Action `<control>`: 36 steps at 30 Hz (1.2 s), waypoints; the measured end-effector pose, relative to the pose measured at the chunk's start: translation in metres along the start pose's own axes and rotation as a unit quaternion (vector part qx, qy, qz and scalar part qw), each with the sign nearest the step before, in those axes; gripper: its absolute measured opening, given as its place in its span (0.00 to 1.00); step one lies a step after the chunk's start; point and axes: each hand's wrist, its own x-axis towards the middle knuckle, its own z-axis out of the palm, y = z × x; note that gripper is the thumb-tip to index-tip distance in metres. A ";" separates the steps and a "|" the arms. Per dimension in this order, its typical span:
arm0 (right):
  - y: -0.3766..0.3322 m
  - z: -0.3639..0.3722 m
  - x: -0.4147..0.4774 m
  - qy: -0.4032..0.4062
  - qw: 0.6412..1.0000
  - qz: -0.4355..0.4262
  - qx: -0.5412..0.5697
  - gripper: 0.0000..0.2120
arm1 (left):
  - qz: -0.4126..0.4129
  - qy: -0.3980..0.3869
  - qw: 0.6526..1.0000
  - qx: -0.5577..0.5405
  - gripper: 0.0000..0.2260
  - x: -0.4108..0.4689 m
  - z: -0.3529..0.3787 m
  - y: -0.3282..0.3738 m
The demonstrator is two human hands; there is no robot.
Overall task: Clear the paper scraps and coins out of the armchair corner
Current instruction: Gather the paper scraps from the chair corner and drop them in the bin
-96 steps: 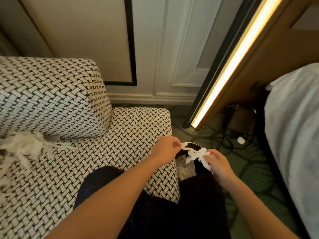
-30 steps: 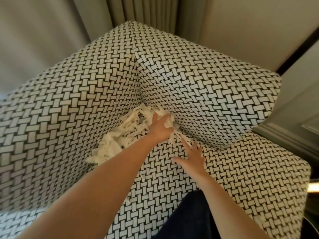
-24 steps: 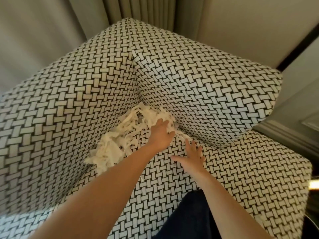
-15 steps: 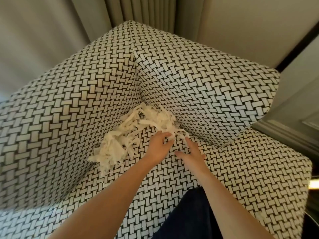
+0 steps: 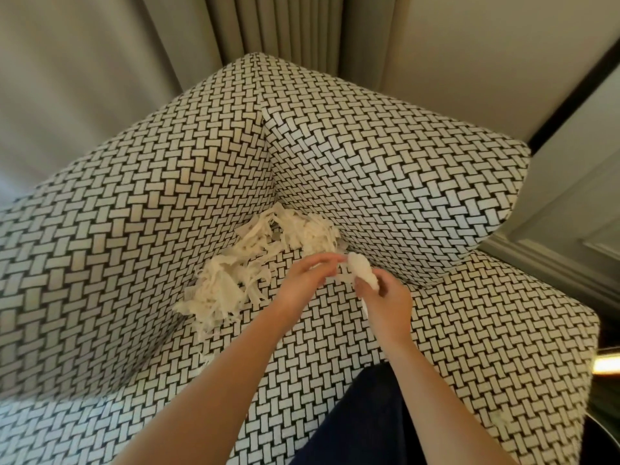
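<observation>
A heap of white shredded paper scraps [image 5: 255, 263] fills the inner corner of the black-and-white woven armchair [image 5: 419, 182], spreading along the crease to the left. My right hand [image 5: 382, 297] grips a small wad of paper scraps [image 5: 362, 271] just above the seat. My left hand [image 5: 305, 280] is beside it, fingers stretched toward the wad and touching loose strips. No coins show; the heap may hide them.
The armchair's seat [image 5: 486, 347] extends to the right front. A grey curtain [image 5: 285, 28] hangs behind the chair back, with a panelled wall [image 5: 570, 162] at the right. My dark-trousered knee [image 5: 362, 421] rests on the seat edge.
Both hands pulled back from the corner toward me. My right hand, flat on the seat before, now holds a wad of scraps taken from the heap's edge.
</observation>
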 end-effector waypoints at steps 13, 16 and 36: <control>0.010 -0.002 0.009 0.061 0.994 0.079 0.035 0.08 | -0.135 0.057 0.924 0.354 0.31 0.068 0.007 -0.007; 0.011 -0.002 0.010 0.058 0.994 0.085 0.035 0.08 | -0.098 0.096 0.933 0.333 0.29 0.062 0.007 -0.013; -0.003 -0.009 -0.004 0.087 0.991 0.081 0.060 0.03 | 0.056 0.190 0.928 0.316 0.06 -0.007 -0.006 -0.041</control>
